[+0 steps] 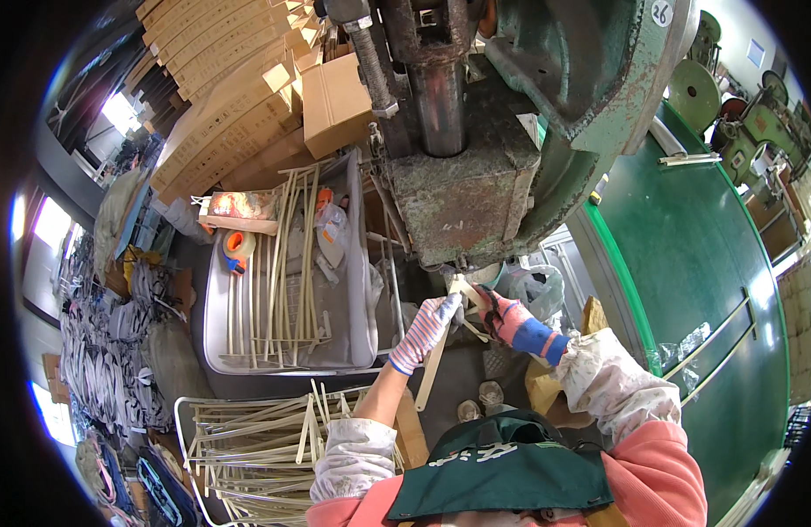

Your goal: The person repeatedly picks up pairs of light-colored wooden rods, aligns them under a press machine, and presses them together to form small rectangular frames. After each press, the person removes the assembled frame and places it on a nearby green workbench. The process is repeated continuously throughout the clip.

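Observation:
Just under the head of a worn green machine press [463, 198], my two gloved hands meet around a pale cream flat bar [433, 373]. My left hand [426, 334], in a striped glove, is closed on this bar, whose long end slants down toward me. On the right, my right hand [515, 323], in a pink glove with a blue cuff, pinches a second pale strip near the spot where the two pieces meet at an angle. Its fingertips partly cover that strip. The joint sits close below the press tip; whether it touches the tip I cannot tell.
A pale bin [367, 299] at left holds long cream bars, an orange tape dispenser [238, 244] and a small open box [238, 211]. Nearer me, a wire rack [184, 439] carries many more bars. Cardboard boxes [335, 101] rise behind; a green conveyor [704, 237] runs along the right.

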Tool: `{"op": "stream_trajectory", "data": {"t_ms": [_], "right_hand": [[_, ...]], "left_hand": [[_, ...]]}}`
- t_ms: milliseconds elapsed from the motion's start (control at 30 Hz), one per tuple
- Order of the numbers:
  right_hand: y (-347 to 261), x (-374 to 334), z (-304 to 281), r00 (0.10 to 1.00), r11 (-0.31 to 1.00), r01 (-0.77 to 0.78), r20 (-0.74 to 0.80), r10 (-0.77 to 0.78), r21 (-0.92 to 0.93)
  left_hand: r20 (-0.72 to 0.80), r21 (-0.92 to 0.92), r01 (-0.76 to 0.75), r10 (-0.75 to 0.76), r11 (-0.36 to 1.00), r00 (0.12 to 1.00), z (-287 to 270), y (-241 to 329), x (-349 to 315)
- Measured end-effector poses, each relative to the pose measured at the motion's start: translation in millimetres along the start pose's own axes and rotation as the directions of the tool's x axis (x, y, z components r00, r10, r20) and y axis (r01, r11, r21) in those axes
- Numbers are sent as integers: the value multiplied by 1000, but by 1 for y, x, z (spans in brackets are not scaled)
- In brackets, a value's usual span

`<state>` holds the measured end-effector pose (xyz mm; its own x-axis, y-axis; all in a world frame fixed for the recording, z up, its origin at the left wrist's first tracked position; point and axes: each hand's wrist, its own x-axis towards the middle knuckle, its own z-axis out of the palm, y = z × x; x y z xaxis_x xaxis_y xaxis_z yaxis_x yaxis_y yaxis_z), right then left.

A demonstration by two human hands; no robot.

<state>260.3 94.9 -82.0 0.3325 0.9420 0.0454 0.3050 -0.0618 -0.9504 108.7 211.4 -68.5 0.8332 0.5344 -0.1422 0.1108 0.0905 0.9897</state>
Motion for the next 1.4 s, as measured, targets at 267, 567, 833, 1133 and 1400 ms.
{"op": "stream_trajectory", "data": {"t_ms": [267,567,833,1133,1400], "right_hand": [[-17,28,-25,934,836,123,347,85,-536],[-51,23,-28,763,862,-451,402,506,-229],[-37,-12,-22,920,939,-344,212,331,27],[-15,-26,-44,930,930,-361,96,354,65],[-15,-23,-45,920,923,-384,89,382,9]], "left_hand": [[165,55,6,-15,998,986,-17,11,-2],[137,337,18,-68,941,988,-20,20,1],[-217,-86,202,-217,976,952,-26,8,-76],[-163,41,270,-260,962,952,-55,32,-62],[-71,-19,311,-311,950,948,-65,38,-59]]}}
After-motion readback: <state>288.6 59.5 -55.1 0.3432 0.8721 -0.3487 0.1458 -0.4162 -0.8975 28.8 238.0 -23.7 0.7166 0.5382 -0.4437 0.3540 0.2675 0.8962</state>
